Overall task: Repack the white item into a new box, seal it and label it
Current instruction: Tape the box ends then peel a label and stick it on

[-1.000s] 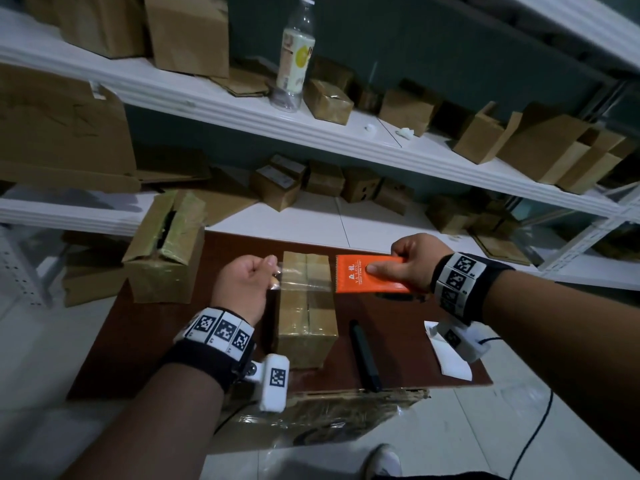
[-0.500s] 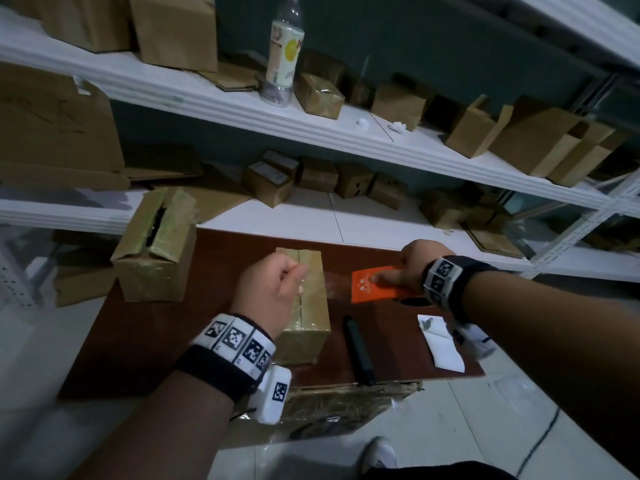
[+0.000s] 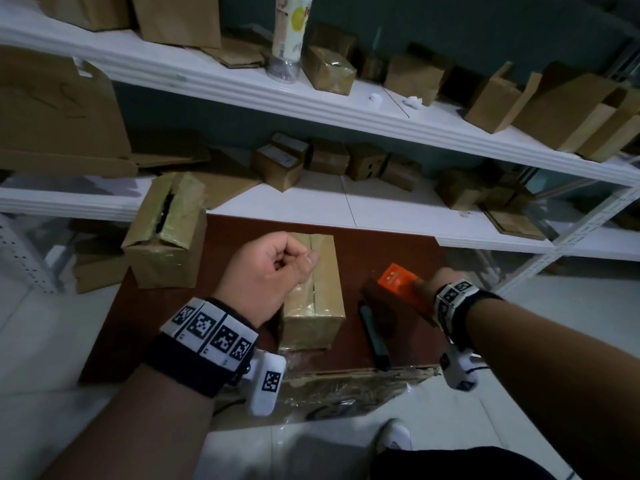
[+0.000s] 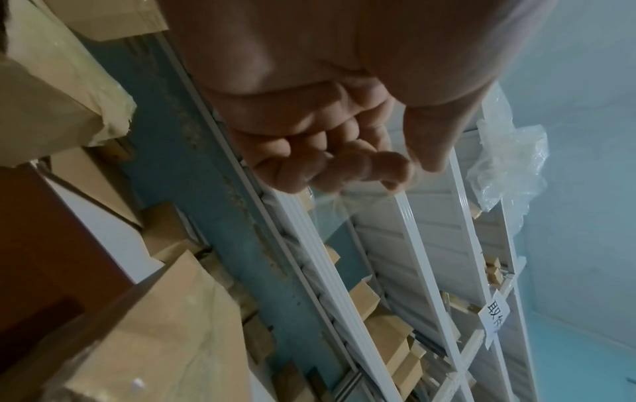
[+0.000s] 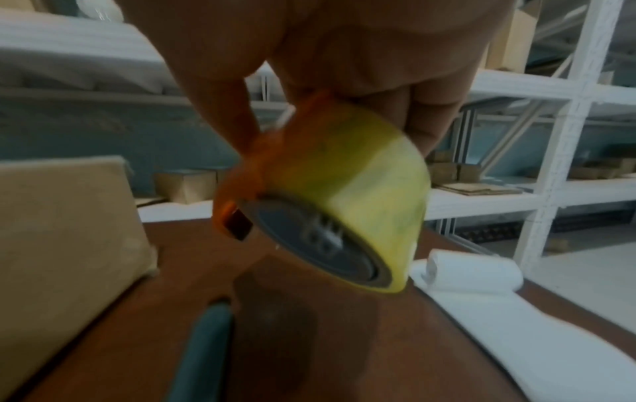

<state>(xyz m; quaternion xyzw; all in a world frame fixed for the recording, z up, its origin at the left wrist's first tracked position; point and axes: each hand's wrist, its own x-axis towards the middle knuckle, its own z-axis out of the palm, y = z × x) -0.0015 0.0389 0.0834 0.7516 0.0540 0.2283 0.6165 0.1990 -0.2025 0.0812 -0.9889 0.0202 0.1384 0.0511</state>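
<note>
A small taped cardboard box (image 3: 315,296) stands on the brown table (image 3: 145,327); the white item is not visible. My left hand (image 3: 304,259) hovers over the box's left top, fingers curled, and pinches the end of a clear tape strip (image 4: 344,206) between thumb and fingertips (image 4: 389,166). To the right of the box, my right hand (image 3: 420,288) grips an orange tape dispenser (image 3: 398,280) tilted low over the table. Its yellowish tape roll (image 5: 354,190) is blurred in the right wrist view. No tape shows between dispenser and box.
A black marker (image 3: 374,337) lies right of the box. A white label roll (image 5: 471,269) sits at the table's right edge. An opened, torn box (image 3: 166,237) stands at back left. White shelves (image 3: 381,216) with several cartons run behind the table.
The right hand has carried the dispenser right and down, away from the box. The left hand has shifted over the box top. The tape stretched between them is gone.
</note>
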